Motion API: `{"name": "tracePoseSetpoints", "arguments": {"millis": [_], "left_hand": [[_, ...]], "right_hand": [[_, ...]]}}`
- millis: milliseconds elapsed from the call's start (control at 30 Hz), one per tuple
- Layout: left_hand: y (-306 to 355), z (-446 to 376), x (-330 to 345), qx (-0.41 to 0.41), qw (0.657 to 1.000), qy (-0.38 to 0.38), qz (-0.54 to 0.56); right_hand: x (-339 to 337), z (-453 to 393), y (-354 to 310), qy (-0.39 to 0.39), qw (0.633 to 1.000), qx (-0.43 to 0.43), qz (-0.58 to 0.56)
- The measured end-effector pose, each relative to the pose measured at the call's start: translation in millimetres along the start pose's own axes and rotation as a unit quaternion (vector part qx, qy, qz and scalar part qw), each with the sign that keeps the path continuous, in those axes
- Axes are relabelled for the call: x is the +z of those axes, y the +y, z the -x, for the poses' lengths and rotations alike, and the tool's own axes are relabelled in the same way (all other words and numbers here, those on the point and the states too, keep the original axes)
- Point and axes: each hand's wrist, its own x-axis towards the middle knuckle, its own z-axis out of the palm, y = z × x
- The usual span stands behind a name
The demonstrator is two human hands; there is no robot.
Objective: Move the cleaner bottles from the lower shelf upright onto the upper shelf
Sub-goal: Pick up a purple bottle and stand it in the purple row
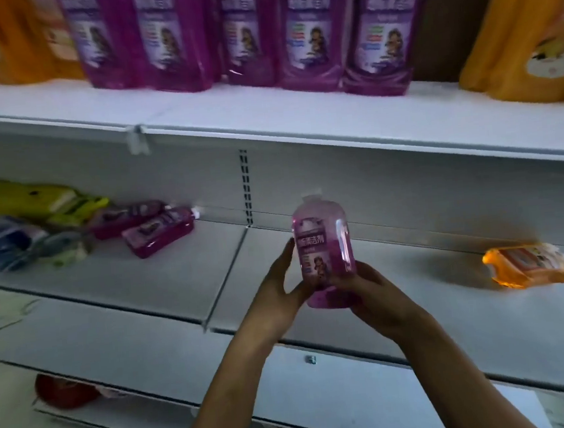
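Head-camera view is filled, from largest to smallest, first by the white shelving: the upper shelf (265, 119) runs across the top half of the frame and the lower shelf (164, 285) crosses the middle. Along the upper shelf a row of tall purple cleaner bottles (312, 30) is seen standing upright at top centre, flanked by orange bottles at the upper left (16, 39) and one at the upper right (527, 32). At the left edge of the lower shelf a heap of lying goods is seen: a yellow-green pack (34, 201), a blue pack (0, 242) and two purple bottles on their sides (157, 230), touching one another. At the right of the lower shelf an orange bottle (530, 265) lies on its side, well apart from the rest. At the lower left of the frame a red object (64, 390) is partly hidden beneath a lower shelf edge.

In the centre a small purple cleaner bottle (323, 251) is held roughly upright, cap upward, in front of the lower shelf and below the upper shelf. It is gripped by both hands: the left hand (280, 289) is wrapped round its left side with fingers curled behind it, and the right hand (373, 294) is curled under and round its base on the right.
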Motion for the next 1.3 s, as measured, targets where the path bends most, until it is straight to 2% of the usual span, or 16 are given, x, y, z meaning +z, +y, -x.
{"name": "tracePoseSetpoints", "arguments": {"millis": [100,233,400,567,667,833,967,1067,1167,1233,1300], "left_hand": [[-18,17,-20,0.014,0.997,-0.007,0.076],[-32,36,-51,0.065,0.983,0.04,0.169],[-40,58,-85,0.105,0.975,0.052,0.189],[-18,86,-130,0.209,0.969,0.018,0.126],[3,100,-152,0.28,0.958,0.006,0.057],[42,111,-175,0.355,0.935,0.007,0.022],[96,98,-186,0.418,0.908,0.007,0.02],[142,77,-196,0.464,0.885,-0.028,0.01],[180,47,-201,0.47,0.881,-0.032,-0.05],[192,27,-198,0.446,0.891,-0.048,-0.075],[194,11,-194,0.414,0.902,-0.067,-0.107]], "right_hand": [[35,-11,-10,0.005,0.998,-0.032,0.062],[72,-15,-14,0.036,0.974,-0.042,0.219],[116,-16,-25,0.077,0.936,-0.096,0.329],[146,1,-64,0.068,0.932,-0.182,0.305],[164,16,-92,0.048,0.9,-0.25,0.353],[187,31,-140,0.034,0.856,-0.353,0.375],[194,25,-187,0.068,0.828,-0.403,0.384],[189,16,-225,0.125,0.813,-0.427,0.376],[179,4,-259,0.169,0.785,-0.433,0.408],[170,-6,-272,0.192,0.758,-0.426,0.455],[163,-19,-275,0.2,0.752,-0.4,0.484]]}}
